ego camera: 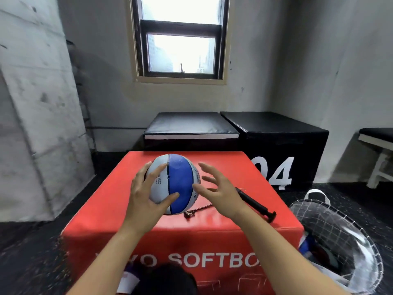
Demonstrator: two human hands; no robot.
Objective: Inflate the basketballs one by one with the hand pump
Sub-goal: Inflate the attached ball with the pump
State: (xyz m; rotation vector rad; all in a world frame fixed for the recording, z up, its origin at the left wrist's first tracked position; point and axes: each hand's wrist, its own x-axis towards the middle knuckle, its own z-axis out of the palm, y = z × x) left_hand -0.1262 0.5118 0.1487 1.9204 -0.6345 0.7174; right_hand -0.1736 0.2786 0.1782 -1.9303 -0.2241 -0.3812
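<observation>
Blue-and-grey basketball (173, 184) on top of the red soft box (212, 228), toward its far left part. Left hand (146, 199): grip spread over the ball's near left side, fingers and thumb curved against its surface. Right hand (217, 188): fingers apart and straight, just right of the ball, thumb at its edge; contact cannot be told. Black hand pump (256, 206) lies right of the ball, partly behind the right hand. Mesh basket (344, 235) stands right of the box.

blue-and-grey basketball (173, 184), red box (180, 226), black pump (256, 204).
</observation>
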